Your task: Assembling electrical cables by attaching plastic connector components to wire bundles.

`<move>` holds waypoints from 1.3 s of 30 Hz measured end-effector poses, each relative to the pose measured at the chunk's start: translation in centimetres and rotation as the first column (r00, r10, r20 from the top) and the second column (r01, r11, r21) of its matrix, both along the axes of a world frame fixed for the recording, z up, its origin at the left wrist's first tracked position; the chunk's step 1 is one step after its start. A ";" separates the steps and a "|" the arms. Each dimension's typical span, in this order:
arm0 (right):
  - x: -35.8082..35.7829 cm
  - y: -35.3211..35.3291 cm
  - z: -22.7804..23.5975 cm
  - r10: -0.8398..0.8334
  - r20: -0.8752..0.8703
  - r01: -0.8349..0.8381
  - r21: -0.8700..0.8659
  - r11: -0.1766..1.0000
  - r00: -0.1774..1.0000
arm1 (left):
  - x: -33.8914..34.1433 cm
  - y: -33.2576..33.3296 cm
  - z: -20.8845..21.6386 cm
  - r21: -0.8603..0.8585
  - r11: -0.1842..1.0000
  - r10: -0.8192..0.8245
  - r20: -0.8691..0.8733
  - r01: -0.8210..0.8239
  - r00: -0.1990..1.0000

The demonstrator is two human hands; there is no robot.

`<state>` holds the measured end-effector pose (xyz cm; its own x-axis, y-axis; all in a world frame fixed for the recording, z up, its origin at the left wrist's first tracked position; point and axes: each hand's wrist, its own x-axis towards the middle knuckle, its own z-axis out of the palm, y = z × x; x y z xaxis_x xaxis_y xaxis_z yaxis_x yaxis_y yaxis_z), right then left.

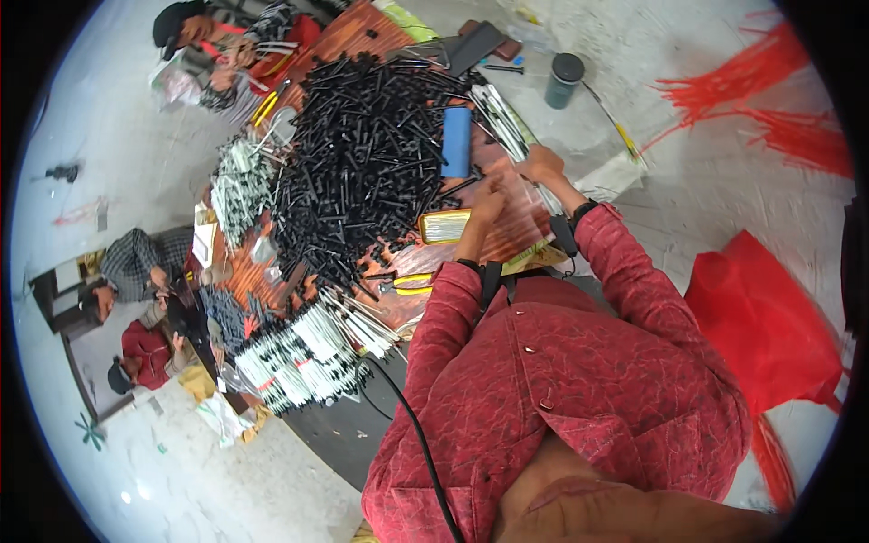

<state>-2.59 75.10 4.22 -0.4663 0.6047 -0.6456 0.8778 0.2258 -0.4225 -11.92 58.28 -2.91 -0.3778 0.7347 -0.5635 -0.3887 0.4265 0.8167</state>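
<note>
My left hand (489, 201) is over the table's near part, its fingers drawn together beside the end of a black plastic rod (468, 181). Whether anything small is between them does not show. My right hand (541, 165) is closed at a bundle of long thin white rods (498, 113) along the table's right edge; the rods show on both sides of it. A blue rectangular box (456, 142) lies just beyond my left hand. Nearer me, a yellow-rimmed tin (444, 226) holds thin pale sticks. A big heap of black rod-shaped parts (358, 163) covers the table's middle.
Yellow-handled pliers (413, 284) lie left of my left forearm. Bundled white rods (303, 357) are stacked at the near left, more white pieces (242, 185) farther off. A dark bottle (565, 80) stands at the far right. Other people (240, 54) sit around the table.
</note>
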 end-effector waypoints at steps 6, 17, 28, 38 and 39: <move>1.2 -3.1 -0.8 -0.065 -0.107 0.093 0.285 0.954 0.992 | -1.8 1.4 3.4 -0.087 0.991 0.109 0.105 -0.100 0.988; 2.8 1.2 -3.0 -0.086 -0.218 0.074 -0.061 0.995 0.972 | -6.7 -3.2 9.7 0.039 0.999 -0.011 0.065 0.009 0.998; 3.2 0.9 -4.3 -0.095 -0.272 0.094 -0.017 0.995 0.958 | -15.1 -13.0 12.5 -0.168 0.727 0.642 -0.178 -0.666 0.745; 4.0 -0.1 -4.4 -0.139 -0.307 0.155 0.030 0.987 0.942 | -19.5 -4.4 8.0 0.038 0.814 0.548 -0.379 -0.579 0.745; 3.3 -0.4 -4.5 -0.114 -0.315 0.132 0.035 0.991 0.942 | -20.7 -4.2 7.2 0.072 0.813 0.546 -0.442 -0.578 0.712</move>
